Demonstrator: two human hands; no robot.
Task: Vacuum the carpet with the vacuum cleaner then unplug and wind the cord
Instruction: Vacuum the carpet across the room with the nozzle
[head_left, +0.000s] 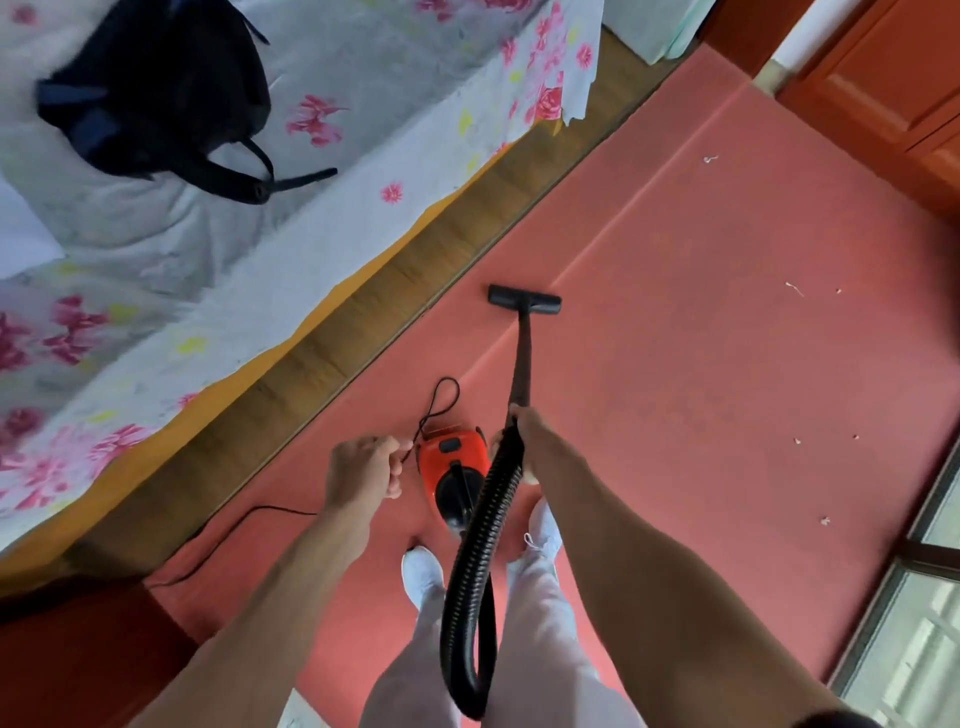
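Observation:
A small red and black vacuum cleaner (454, 473) sits on the pink carpet (701, 364) just ahead of my white shoes. Its ribbed black hose (475, 577) loops down between my legs and up to the wand (523, 364). My right hand (519, 431) grips the wand's upper end. The black floor nozzle (524, 300) lies flat on the carpet near the bed. My left hand (363, 467) pinches the thin black cord (439, 402), which loops on the carpet beside the cleaner and trails off left along the bed frame.
A bed with a floral sheet (208, 286) and a wooden frame (415, 249) runs along the left; a black bag (156, 98) lies on it. White scraps (795, 288) dot the carpet to the right. Wooden cabinet (883, 78) at top right, glass door (924, 623) at lower right.

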